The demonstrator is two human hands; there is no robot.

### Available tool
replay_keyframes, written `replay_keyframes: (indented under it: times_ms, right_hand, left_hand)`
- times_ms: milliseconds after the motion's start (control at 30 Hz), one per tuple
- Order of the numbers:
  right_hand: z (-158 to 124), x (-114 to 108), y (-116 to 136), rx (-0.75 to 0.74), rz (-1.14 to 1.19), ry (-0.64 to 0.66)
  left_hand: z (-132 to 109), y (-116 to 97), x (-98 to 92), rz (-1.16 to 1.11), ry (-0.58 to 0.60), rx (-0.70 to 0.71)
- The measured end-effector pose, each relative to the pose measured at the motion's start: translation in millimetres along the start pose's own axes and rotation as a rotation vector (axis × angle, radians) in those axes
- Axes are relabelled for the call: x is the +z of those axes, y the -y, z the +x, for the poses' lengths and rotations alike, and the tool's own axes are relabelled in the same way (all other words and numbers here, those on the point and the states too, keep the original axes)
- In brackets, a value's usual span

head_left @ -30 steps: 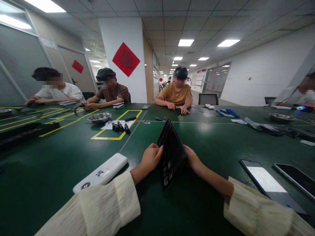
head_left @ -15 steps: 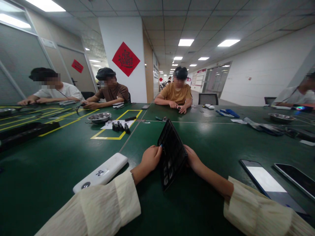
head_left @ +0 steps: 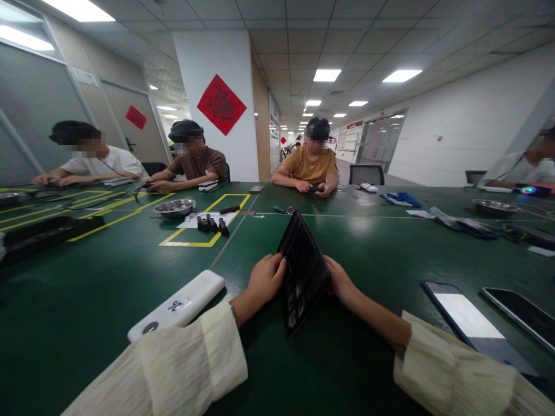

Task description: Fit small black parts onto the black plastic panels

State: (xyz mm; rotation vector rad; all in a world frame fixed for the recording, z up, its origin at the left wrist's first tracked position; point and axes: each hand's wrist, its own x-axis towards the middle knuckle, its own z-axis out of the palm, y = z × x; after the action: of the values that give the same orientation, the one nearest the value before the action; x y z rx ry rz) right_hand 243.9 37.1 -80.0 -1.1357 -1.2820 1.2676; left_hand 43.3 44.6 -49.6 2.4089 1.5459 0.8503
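Upright and tilted on the green table stands a thin black panel (head_left: pixel 306 274), tablet-like, its face marked with a grid of dark squares. Several pale shapes show low on that face. My left hand (head_left: pixel 266 278) grips the panel's left edge, thumb on the face. Near the thumb tip are a small blue spot and a thin grey sliver, too small to name. Closed round the opposite edge is my right hand (head_left: pixel 340 280), its fingers partly hidden behind the panel. A white device (head_left: pixel 186 300) like a power bank, marked 26, lies beside my left forearm.
Two phones (head_left: pixel 466 315) lie right of my right forearm. Ahead left are a metal bowl (head_left: pixel 174 208), several black cylinders (head_left: pixel 212 224) and a long black tray (head_left: pixel 52 234). A person (head_left: pixel 310 159) sits opposite; others sit left and right. Gloves (head_left: pixel 462 222) lie further right.
My hands and the panel have hardly moved. The person opposite has raised a hand from the table and now holds a small dark thing between both hands.
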Motion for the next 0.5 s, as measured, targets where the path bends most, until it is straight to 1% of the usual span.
replay_keyframes:
  times_ms: [200,367,500]
  right_hand:
    - [-1.0,1.2,2.2,0.035,0.01,-0.012]
    - [-0.2,0.7,0.3,0.021,0.015,-0.005]
    - [0.4,-1.0,-1.9,0.015,0.008,0.007]
  left_hand:
    - [0.0,1.7,0.4,-0.017,0.001,-0.015]
    - [0.4,2.2,0.5,-0.068,0.01,-0.02]
    - [0.0,-0.7,-1.2,-0.046,0.034,-0.006]
